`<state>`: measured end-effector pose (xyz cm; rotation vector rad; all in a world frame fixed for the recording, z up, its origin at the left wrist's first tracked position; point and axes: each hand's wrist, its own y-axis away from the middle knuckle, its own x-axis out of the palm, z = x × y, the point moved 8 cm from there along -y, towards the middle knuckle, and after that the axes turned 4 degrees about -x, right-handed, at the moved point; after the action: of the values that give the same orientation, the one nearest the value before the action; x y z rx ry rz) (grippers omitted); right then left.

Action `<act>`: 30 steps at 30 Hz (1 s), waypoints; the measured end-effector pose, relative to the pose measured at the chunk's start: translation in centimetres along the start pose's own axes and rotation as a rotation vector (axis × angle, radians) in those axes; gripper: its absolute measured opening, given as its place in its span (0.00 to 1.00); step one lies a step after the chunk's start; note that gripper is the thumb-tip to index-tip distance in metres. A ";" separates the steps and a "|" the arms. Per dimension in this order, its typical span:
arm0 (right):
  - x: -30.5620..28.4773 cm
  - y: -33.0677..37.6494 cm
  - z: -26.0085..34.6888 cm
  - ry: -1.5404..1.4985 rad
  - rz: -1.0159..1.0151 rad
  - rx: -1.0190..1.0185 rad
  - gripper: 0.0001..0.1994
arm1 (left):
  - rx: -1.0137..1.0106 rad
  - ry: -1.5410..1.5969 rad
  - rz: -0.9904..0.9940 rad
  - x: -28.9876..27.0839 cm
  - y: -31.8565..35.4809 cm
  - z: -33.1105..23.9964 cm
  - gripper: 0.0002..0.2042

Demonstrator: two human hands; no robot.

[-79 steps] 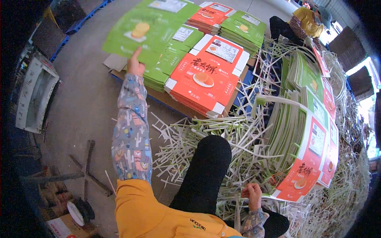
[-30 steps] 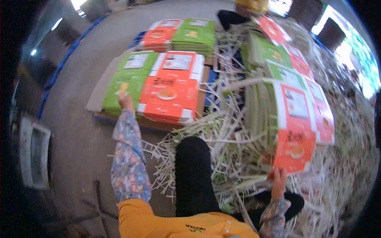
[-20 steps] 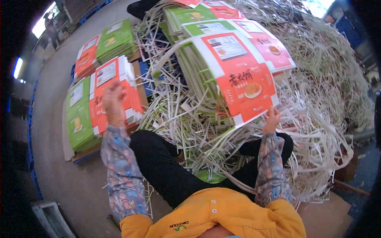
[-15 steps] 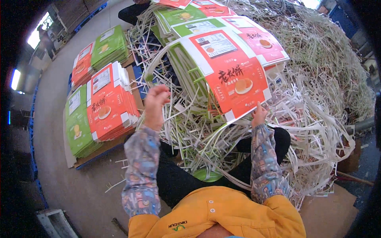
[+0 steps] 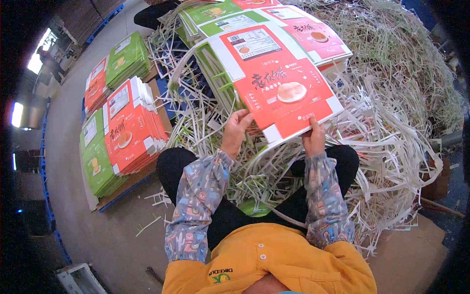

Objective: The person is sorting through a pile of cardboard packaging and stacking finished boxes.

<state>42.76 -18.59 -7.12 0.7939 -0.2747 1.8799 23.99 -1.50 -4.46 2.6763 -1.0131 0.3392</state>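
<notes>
A red printed flat carton sheet [image 5: 274,105] with white corner tabs lies on top of a tall stack in front of me. My right hand [image 5: 314,138] pinches its near edge, thumb on the printed face and fingers underneath. At the sheet's left edge is my left hand [image 5: 236,132], its fingers curled together. Whether they grip the sheet or a scrap beside it, I cannot tell. Green carton edges [image 5: 223,78] show down the stack's left side. Another red and pink sheet [image 5: 318,36] lies to the right, and green sheets [image 5: 230,23] lie beyond.
Paper trim strips [image 5: 391,73] heap up high on the right and lie around my legs. To the left, stacks of red cartons [image 5: 132,127] and green cartons [image 5: 98,152] stand on a blue-edged pallet. A flattened brown cardboard piece [image 5: 411,259] lies at lower right.
My left hand has moved right and nearer to me, to the sheet's left edge. My right hand has shifted slightly left, now with a fuller grip on the near edge.
</notes>
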 end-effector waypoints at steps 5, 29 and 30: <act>2.5 6.3 -1.3 0.044 0.045 0.044 0.12 | -0.334 0.530 0.045 1.1 -0.6 3.9 0.17; -3.1 1.7 5.5 0.078 -0.163 -0.253 0.16 | -0.331 0.522 0.089 2.7 1.8 1.8 0.19; -2.7 2.4 5.0 0.033 -0.167 -0.199 0.16 | -0.327 0.523 0.092 2.5 1.8 1.7 0.19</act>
<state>43.32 -24.19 -4.66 0.6307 -0.3584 1.6782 24.82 -4.90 -5.02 2.0917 -0.9268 0.7687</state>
